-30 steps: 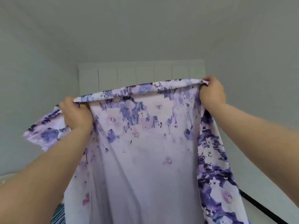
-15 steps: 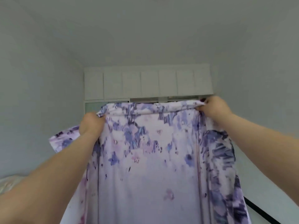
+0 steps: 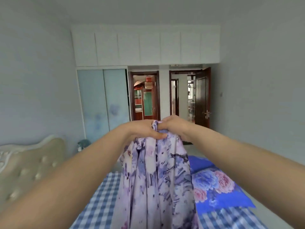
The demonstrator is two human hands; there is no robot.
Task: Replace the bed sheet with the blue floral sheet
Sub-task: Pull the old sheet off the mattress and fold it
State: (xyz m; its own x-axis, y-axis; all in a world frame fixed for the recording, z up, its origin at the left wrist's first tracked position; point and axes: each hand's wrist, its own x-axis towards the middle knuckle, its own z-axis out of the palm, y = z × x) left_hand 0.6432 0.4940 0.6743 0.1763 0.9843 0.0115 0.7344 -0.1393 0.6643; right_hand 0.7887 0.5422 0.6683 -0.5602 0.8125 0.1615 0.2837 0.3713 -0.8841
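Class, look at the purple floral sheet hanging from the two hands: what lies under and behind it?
Under the purple floral sheet lies a blue checked cover, with a bright blue floral sheet to its right. What lies directly behind the hanging folds is covered.

The bed (image 3: pixel 100 202) carries a blue-and-white checked cover, with a padded cream headboard (image 3: pixel 28 166) at its left end. On the checks to the right lies a folded blue floral sheet (image 3: pixel 219 184)
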